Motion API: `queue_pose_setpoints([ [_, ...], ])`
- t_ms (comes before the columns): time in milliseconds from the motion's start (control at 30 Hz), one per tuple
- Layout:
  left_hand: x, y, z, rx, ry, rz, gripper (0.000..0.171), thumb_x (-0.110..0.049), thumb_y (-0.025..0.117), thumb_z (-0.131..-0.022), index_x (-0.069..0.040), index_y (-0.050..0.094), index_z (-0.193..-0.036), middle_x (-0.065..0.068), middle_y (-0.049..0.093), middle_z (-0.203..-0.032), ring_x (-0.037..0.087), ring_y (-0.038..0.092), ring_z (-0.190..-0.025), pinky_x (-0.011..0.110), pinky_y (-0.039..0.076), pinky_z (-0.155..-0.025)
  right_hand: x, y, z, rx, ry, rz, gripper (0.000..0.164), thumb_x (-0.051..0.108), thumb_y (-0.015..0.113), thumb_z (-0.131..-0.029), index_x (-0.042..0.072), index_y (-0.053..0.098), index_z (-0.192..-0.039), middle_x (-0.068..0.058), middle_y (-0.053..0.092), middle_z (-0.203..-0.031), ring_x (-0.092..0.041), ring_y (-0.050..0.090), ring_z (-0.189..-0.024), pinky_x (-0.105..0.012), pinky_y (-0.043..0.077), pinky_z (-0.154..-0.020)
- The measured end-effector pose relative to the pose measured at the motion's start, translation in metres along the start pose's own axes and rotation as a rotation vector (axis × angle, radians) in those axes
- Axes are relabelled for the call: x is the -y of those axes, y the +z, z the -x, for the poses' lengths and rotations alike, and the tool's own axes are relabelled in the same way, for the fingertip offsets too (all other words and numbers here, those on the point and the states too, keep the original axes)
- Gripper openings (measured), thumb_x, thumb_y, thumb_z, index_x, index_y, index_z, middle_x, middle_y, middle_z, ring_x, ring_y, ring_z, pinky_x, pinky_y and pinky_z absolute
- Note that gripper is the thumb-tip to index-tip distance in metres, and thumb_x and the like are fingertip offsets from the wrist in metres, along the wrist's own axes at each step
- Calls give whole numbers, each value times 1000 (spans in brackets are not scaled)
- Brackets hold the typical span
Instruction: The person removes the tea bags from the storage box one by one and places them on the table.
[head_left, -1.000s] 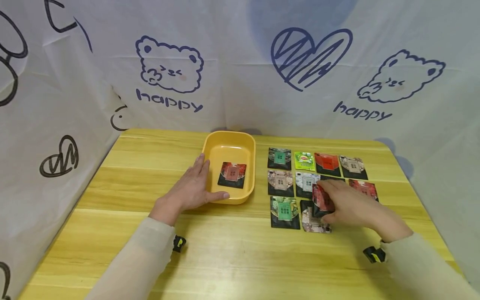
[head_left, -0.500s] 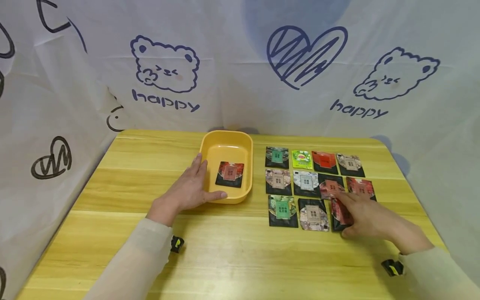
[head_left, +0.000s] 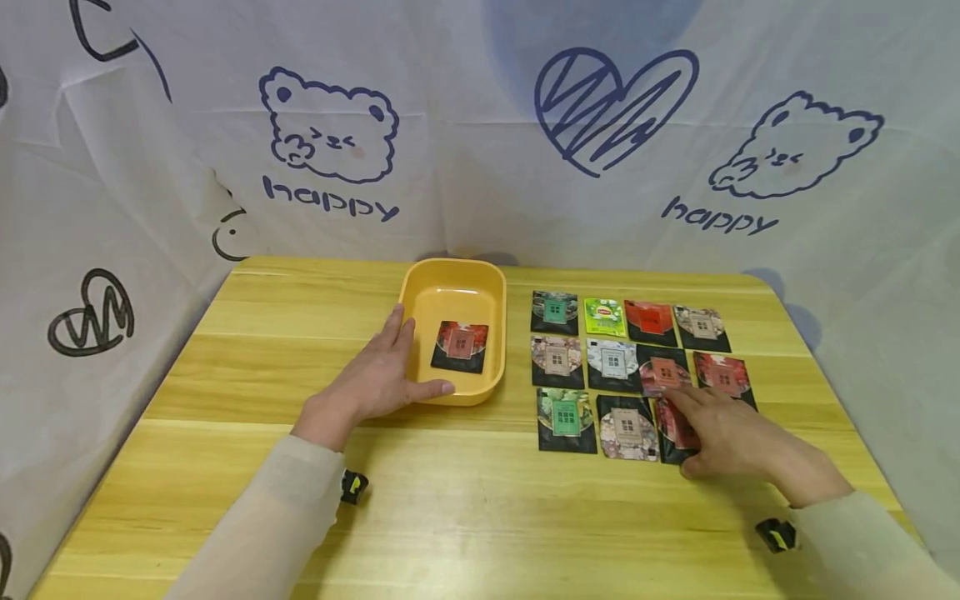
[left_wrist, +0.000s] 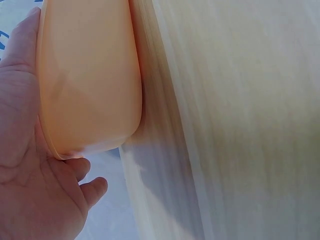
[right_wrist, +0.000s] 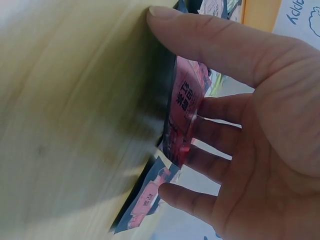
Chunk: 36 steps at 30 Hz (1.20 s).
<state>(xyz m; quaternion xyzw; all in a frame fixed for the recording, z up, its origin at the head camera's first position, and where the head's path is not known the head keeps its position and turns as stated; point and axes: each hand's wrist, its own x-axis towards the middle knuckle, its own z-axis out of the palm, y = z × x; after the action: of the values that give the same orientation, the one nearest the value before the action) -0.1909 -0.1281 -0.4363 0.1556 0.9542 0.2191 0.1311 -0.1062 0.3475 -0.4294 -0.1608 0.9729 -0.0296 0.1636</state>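
My left hand (head_left: 367,371) rests against the left side of a yellow plastic tray (head_left: 501,367), with the thumb along its near edge. Inside the tray lies one red-and-black tea bag packet (head_left: 459,346). My right hand (head_left: 738,437) touches a dark red tea bag packet (head_left: 675,429) at the near right of the rows of packets. That packet lies on the table, partly hidden under the fingers. In the right wrist view the thumb and fingers are spread around the red packet (right_wrist: 186,95), fingertips at its edge.
Several tea bag packets lie in rows right of the tray, among them a small green one (head_left: 604,318), a red one (head_left: 651,322) and a floral one (head_left: 628,429). A white cloth (head_left: 465,192) with drawings hangs behind the wooden table (head_left: 465,500).
My right hand has carried the dark red packet rightward, set it beside the near floral packet, then slid it slightly left. The left hand stays at the tray.
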Motion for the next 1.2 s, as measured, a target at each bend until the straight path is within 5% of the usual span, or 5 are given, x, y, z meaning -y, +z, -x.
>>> queue_pose_setpoints([
  [867, 0, 0, 0, -1, -2, -3, 137, -88, 64, -79, -3, 6, -169, 12, -15, -177, 43, 16, -162, 55, 28, -128, 1, -2, 0, 5, -2, 16, 112, 39, 98, -71, -6, 41, -156, -35, 42, -159, -69, 32, -142, -80, 39, -104],
  [1200, -1, -1, 1, 2, -1, -6, 136, -87, 65, -80, -2, 6, -169, 11, -16, -177, 42, 15, -162, 54, 26, -129, 18, -23, -8, -73, -34, 41, 93, 40, 90, -83, -5, 49, -153, -35, 48, -155, -58, 50, -136, -73, 46, -104],
])
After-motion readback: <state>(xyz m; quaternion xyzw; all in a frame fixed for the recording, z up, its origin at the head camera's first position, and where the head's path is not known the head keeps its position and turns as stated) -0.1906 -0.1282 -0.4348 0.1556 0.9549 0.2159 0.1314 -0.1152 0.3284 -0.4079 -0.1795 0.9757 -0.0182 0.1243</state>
